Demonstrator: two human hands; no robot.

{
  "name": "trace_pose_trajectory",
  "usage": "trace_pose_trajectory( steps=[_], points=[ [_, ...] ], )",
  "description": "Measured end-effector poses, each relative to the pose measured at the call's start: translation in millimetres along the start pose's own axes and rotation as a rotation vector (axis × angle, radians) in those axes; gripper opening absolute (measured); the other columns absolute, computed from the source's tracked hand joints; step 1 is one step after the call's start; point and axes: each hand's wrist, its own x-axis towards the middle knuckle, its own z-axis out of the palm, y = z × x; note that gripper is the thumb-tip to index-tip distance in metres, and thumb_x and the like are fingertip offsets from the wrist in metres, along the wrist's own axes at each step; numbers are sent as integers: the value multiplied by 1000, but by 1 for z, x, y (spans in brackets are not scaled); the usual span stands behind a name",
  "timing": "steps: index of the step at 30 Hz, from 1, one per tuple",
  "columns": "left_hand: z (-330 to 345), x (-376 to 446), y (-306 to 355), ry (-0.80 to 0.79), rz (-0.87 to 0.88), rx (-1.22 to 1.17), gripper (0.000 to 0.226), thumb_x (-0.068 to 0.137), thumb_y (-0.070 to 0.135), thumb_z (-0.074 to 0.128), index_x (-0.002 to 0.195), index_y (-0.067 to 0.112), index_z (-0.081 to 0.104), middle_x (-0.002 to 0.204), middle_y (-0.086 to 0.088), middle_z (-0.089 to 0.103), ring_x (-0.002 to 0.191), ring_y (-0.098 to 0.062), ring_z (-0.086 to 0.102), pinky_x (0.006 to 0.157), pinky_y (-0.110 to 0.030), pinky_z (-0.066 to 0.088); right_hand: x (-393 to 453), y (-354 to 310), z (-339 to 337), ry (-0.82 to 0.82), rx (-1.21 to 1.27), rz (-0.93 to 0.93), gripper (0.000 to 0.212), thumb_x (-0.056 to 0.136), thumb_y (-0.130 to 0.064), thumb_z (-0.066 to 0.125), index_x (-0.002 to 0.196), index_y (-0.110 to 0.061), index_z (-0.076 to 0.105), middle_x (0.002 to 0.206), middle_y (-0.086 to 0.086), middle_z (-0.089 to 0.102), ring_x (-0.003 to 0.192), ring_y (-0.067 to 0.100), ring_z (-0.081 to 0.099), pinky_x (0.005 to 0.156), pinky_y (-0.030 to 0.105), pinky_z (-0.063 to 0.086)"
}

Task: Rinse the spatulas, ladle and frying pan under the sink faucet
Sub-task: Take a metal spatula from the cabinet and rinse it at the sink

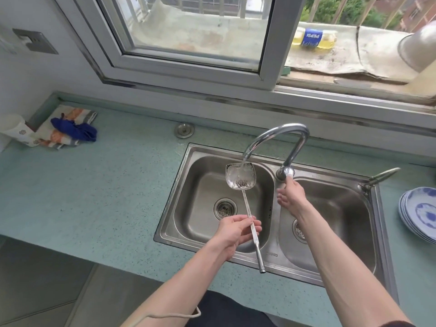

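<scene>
A steel spatula (240,176) is held over the left basin of the double sink (188,185), its blade under the water running from the curved faucet (280,135). My left hand (236,230) grips the spatula's long handle near its middle. My right hand (291,192) reaches to the faucet's base, its thumb and fingers on the chrome handle knob (286,172). No ladle or frying pan is in view.
A stack of blue-and-white plates (418,213) stands on the counter right of the sink. A blue cloth on a striped towel (70,128) lies at the far left. A bottle (313,38) rests on the outer window ledge.
</scene>
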Motion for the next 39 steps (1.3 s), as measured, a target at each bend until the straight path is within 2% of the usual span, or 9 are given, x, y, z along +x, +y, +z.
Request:
trace_pose_trajectory(
  steps=[2,5,10,13,19,24,27,31,39],
  points=[
    [2,5,-1,-1,-10,-10,18,97,3,66,112,-6,67,94,-15,78,78,-20,76,66,-27,61,-21,3,-1,-52,-71,31,50,105,-57,40,128,-12,41,99,16,67,69,22,65,57,31,54],
    [8,12,-1,14,-6,-37,22,96,4,66,116,-7,67,92,-14,79,75,-17,76,64,-26,60,-66,15,-4,-188,-236,47,53,107,-55,36,126,-7,48,101,17,72,81,29,76,62,33,60],
    [21,29,0,98,30,-60,24,95,4,69,116,-6,68,83,-7,77,67,-12,73,57,-22,54,-132,30,-8,-398,-324,71,54,106,-55,44,109,-6,67,74,12,71,55,24,64,48,24,47],
    [26,38,3,91,42,-64,18,95,12,70,112,7,68,97,-4,80,79,-12,69,70,-24,49,-141,41,-10,-295,-482,-93,44,106,-46,46,94,-8,66,68,5,61,53,19,53,50,28,39],
    [35,47,8,2,37,-108,13,96,3,66,109,0,67,98,-13,79,79,-19,73,68,-27,60,-140,48,-13,-48,-690,-347,39,103,-37,48,75,-15,63,68,1,64,75,27,62,71,39,47],
    [37,59,20,0,59,-183,23,97,3,65,117,-8,66,107,-20,76,82,-23,77,73,-32,63,-141,46,-24,-35,-625,-359,41,101,-39,52,71,-12,61,54,0,53,55,18,47,58,35,39],
    [40,66,31,20,70,-166,16,98,3,63,109,-5,68,103,-19,77,78,-21,77,67,-29,63,-142,46,-33,-40,-627,-388,45,102,-42,50,75,-7,58,61,8,54,56,19,44,59,36,38],
    [43,78,46,105,84,-158,8,99,1,60,95,-2,66,92,-16,75,69,-20,75,62,-28,63,-147,45,-43,-72,-631,-401,45,103,-42,51,75,-7,56,55,-2,46,55,15,40,58,36,36],
    [29,97,60,225,153,-142,9,97,1,64,102,-7,62,93,-20,72,67,-26,74,60,-31,64,-164,44,-63,-79,-654,-396,44,104,-41,50,70,-14,55,55,-7,45,51,8,36,56,32,33]
  ],
)
